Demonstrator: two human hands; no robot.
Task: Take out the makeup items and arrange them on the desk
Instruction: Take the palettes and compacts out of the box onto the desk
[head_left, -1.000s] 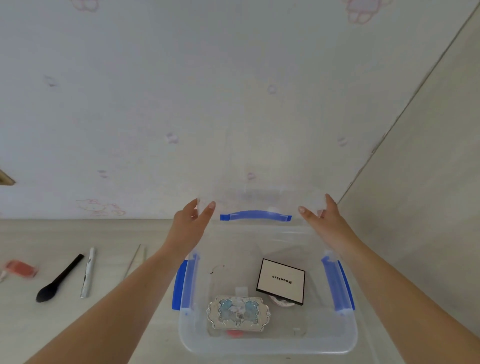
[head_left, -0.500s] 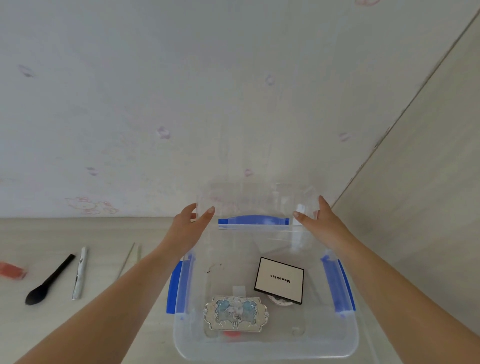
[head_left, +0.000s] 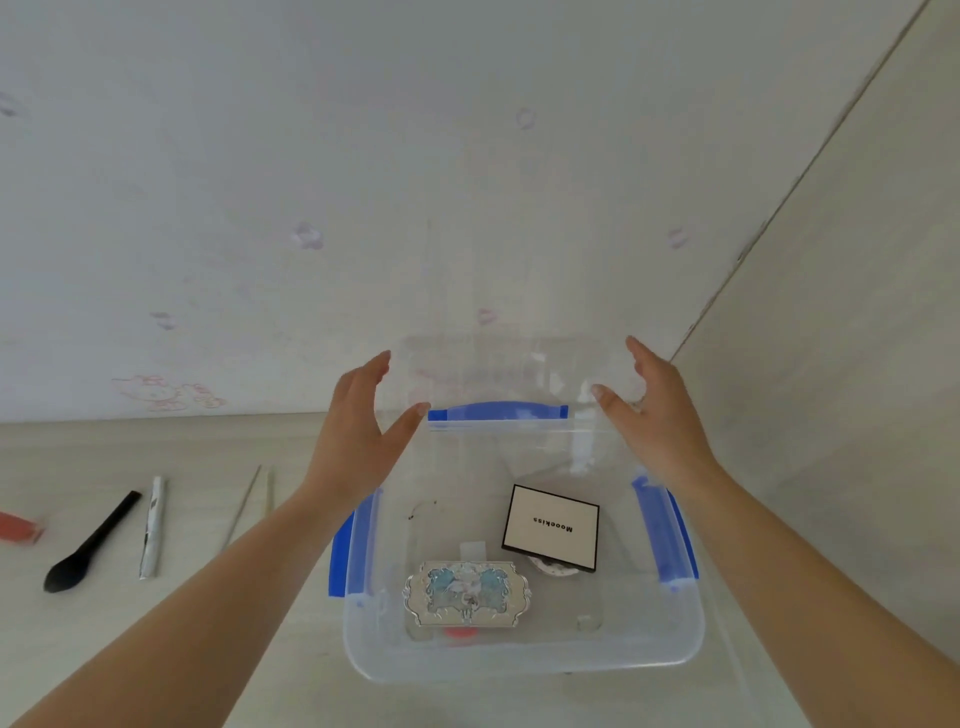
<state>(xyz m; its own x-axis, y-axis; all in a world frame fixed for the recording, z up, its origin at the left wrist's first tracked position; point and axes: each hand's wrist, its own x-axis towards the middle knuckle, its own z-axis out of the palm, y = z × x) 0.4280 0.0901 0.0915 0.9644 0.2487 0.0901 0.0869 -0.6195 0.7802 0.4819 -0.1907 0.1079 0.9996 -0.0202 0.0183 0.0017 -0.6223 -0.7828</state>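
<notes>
A clear plastic box (head_left: 519, 670) with blue latches sits on the desk in front of me. Its transparent lid (head_left: 509, 374) stands upright at the back edge, near the wall. My left hand (head_left: 363, 431) and my right hand (head_left: 654, 415) flank the lid's two sides, fingers straight, thumbs spread and touching its edges. Inside the box lie a white square compact (head_left: 550, 527) with a black rim, an ornate silver-blue palette (head_left: 467, 594), a small red item (head_left: 460, 633) partly under the palette, and a round item (head_left: 553, 567) half hidden beneath the compact.
Left of the box, on the desk, lie a black brush (head_left: 88, 545), a silver-white pen (head_left: 152, 527), two thin sticks (head_left: 241, 506) and a red tube (head_left: 18, 527) at the frame edge. A wall runs behind; a panel closes the right side.
The lid has tipped further upright toward the wall. Both hands have risen with it, and their thumbs have spread away from the fingers.
</notes>
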